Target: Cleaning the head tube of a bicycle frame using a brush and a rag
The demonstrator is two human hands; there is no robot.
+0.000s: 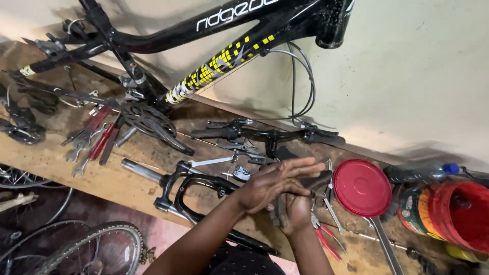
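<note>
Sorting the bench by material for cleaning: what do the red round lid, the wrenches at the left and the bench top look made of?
Red lid: likely plastic, smooth with a soft sheen and moulded rim. Wrenches: metal, probably steel, grey and shiny with dull patches. Bench top: wood, bare, worn and stained, with visible grain and a plank edge.

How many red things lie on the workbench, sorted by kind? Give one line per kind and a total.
Red round lid: 1
Red open tub: 1
Red-handled pliers: 1
Red-handled tools at the left: 2
Total: 5
The left hand lies flat across the right hand, beside the lid.
</note>
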